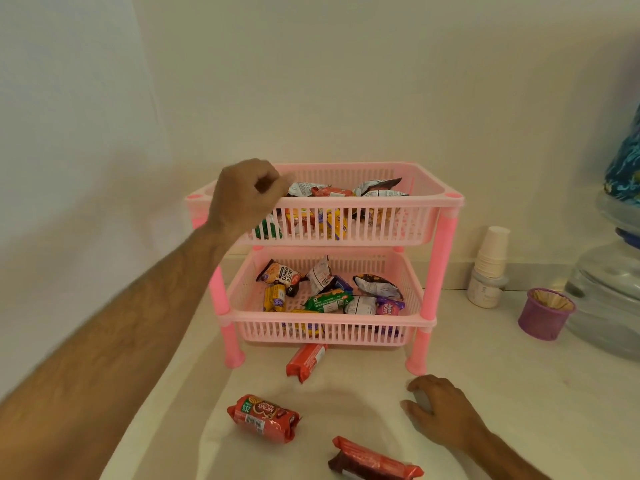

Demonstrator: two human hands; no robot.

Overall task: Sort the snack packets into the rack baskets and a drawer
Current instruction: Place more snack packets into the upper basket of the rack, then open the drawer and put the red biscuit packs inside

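Pink rack – left hand curled at top basket rim.

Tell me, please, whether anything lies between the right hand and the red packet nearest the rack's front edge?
Nothing visible does. The right hand rests on the counter, and only bare counter separates it from the red packet lying in front of the pink rack.
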